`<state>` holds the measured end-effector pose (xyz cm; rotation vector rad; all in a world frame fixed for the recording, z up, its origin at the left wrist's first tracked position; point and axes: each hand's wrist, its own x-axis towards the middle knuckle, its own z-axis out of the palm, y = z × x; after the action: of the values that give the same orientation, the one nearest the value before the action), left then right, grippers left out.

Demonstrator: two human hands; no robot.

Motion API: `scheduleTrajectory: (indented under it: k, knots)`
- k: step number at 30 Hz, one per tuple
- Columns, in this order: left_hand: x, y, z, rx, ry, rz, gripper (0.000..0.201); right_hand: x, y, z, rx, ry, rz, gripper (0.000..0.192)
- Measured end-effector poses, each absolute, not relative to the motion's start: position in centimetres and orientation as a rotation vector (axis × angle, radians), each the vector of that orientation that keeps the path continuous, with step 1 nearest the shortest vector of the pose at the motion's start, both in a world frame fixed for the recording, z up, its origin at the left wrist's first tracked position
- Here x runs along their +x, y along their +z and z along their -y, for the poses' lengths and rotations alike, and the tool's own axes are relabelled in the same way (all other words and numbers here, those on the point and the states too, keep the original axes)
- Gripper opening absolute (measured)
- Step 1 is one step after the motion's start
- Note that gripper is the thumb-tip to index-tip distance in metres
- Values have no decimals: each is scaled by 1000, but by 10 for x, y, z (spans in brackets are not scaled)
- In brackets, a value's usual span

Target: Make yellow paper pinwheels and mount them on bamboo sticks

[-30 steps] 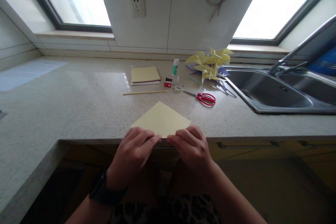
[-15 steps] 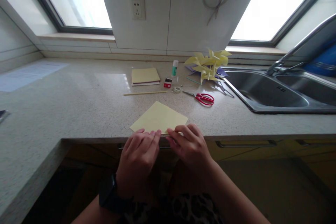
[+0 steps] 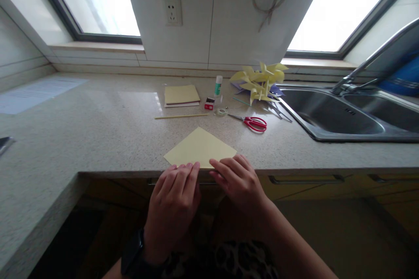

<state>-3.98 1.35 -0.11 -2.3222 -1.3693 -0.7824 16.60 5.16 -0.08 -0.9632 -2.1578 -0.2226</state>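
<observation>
Your left hand (image 3: 173, 202) and right hand (image 3: 238, 178) lie flat, fingers extended and close together, fingertips pressing the near edge of the folded yellow paper (image 3: 200, 148) at the tabletop's (image 3: 98, 135) front edge.

Both hands rest at the near edge of the tabletop (image 3: 98, 130). The left hand (image 3: 173, 200) and the right hand (image 3: 240, 181) press their fingertips on the near edge of a folded yellow paper (image 3: 200, 148). Red scissors (image 3: 253, 122) lie behind it.
</observation>
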Motion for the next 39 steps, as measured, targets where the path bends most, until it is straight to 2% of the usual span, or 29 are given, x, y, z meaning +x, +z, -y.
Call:
scheduleTrajectory:
  k: [3,6,18,30,39]
  knots:
    - [-39,0,-14,-2315,-798,1372,39,168,1,-52,-946,-165,2167,12]
    - [-37,1,-14,-2318,-807,1392,39,168,3,-52,-931,-143,2150,10]
    - [-31,-10,-8,-2379,-779,1443,54,167,10,-52,-959,-103,2171,12]
    - [-19,-5,-7,-2390,-807,1398,48,168,14,-55,-989,-57,2252,20]
    - [-21,-7,-17,-2410,-764,1359,45,165,14,-55,-1032,-147,2282,27]
